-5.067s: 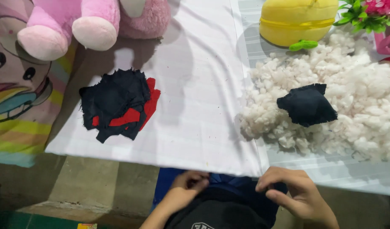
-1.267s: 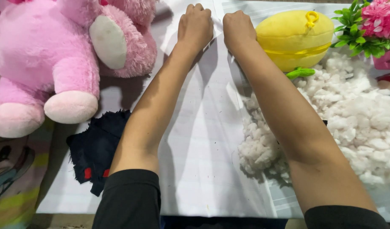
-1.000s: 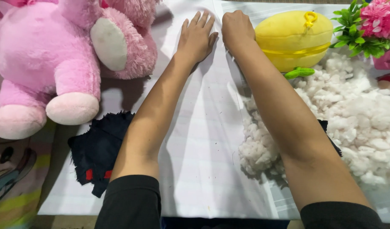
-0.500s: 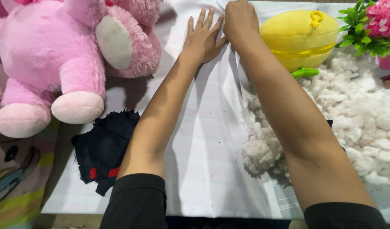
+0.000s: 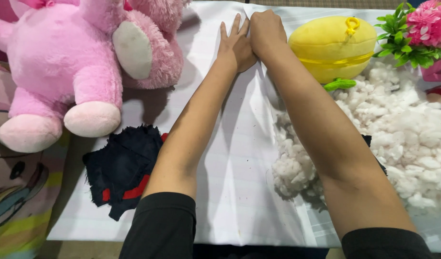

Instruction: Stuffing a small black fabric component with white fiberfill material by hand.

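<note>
pink plush bear (image 5: 72, 72) – far left | yellow plush (image 5: 333, 45) | white stuffing (image 5: 398, 144) – right | dark fabric scraps (image 5: 122, 168)

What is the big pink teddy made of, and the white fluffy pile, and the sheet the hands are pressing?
Pink teddy: probably plush fabric, fuzzy matte pile. White pile: looks like loose stuffing fibre, clumpy tufts. White sheet under both hands: seemingly thin woven cloth, smooth, faintly lined.

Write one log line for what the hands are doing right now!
left hand: flat on white cloth | right hand: fist on cloth, touching left | beside: pink plush toy, yellow plush, white stuffing
</note>
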